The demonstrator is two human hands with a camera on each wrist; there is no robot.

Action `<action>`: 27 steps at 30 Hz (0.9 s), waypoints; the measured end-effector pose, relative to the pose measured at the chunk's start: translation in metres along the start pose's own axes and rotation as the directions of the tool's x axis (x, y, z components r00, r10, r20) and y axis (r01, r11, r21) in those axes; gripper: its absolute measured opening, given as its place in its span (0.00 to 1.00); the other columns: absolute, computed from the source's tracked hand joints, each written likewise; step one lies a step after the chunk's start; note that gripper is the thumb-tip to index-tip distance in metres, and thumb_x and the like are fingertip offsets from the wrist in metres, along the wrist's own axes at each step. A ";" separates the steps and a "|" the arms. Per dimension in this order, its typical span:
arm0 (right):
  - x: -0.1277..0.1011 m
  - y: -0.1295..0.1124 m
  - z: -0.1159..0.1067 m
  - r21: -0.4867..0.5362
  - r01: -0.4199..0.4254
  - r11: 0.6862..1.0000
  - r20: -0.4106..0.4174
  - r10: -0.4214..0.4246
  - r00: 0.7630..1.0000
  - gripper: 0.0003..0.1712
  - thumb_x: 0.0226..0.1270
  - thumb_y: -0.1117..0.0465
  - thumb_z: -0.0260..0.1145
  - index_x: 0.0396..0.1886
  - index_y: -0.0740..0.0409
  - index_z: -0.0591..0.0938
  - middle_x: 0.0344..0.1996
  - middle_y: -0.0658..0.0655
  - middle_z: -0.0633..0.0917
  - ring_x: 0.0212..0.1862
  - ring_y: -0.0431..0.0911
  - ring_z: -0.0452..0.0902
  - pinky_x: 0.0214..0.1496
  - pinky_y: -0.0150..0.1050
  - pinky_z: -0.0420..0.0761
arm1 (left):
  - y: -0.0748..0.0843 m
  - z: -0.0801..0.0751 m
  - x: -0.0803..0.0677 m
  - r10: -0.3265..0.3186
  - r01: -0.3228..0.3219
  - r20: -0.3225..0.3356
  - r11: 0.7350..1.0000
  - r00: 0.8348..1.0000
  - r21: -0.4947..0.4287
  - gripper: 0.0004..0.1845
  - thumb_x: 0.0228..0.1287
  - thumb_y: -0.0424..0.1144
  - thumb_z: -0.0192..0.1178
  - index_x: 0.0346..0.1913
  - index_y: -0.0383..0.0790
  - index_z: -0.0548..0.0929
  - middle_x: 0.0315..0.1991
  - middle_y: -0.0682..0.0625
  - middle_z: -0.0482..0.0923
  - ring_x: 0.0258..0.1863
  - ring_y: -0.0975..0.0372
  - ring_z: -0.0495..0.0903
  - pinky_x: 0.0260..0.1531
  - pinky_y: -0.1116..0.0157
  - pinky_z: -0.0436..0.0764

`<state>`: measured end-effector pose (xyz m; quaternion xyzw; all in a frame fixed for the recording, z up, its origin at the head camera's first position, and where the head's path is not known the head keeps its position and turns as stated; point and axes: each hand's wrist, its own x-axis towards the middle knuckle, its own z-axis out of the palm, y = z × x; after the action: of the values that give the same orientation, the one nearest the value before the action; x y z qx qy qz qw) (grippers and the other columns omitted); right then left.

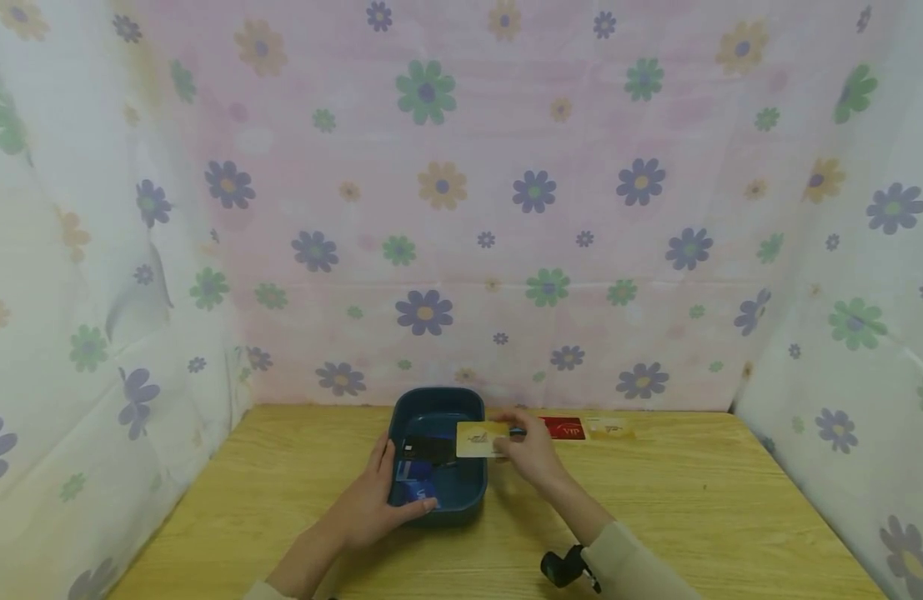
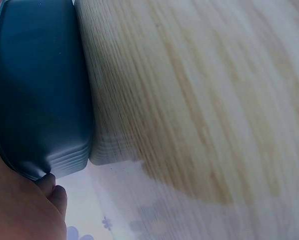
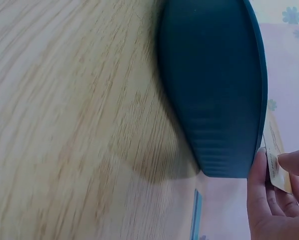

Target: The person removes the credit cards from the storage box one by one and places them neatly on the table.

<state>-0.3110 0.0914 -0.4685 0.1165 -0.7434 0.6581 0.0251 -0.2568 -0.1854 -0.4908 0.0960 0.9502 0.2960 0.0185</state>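
A dark blue tray stands on the wooden table and holds a black card and blue cards. My left hand grips the tray's near left rim; in the left wrist view the fingers curl against the tray's outer wall. My right hand pinches a gold card over the tray's right rim. In the right wrist view the fingertips hold that gold card beside the tray wall.
A red VIP card and another gold card lie on the table behind my right hand, near the back. Floral fabric walls close in the back and both sides. A black wrist camera sits on my right sleeve.
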 end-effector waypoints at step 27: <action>-0.001 0.013 -0.049 -0.015 -0.085 0.996 -0.070 0.084 0.994 0.21 0.64 0.78 0.64 0.57 0.72 0.80 0.50 0.68 0.78 0.39 0.50 0.78 0.39 0.53 0.88 | 0.000 -0.001 -0.001 0.003 -0.002 0.011 0.999 1.000 -0.050 0.68 0.57 0.74 0.64 0.82 0.34 0.39 0.83 0.39 0.29 0.75 0.35 0.58 0.67 0.37 0.67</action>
<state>-0.3178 0.1408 -0.4747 0.0618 -0.7521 0.6556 0.0242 -0.2560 -0.1863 -0.4904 0.0984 0.9423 0.3190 0.0257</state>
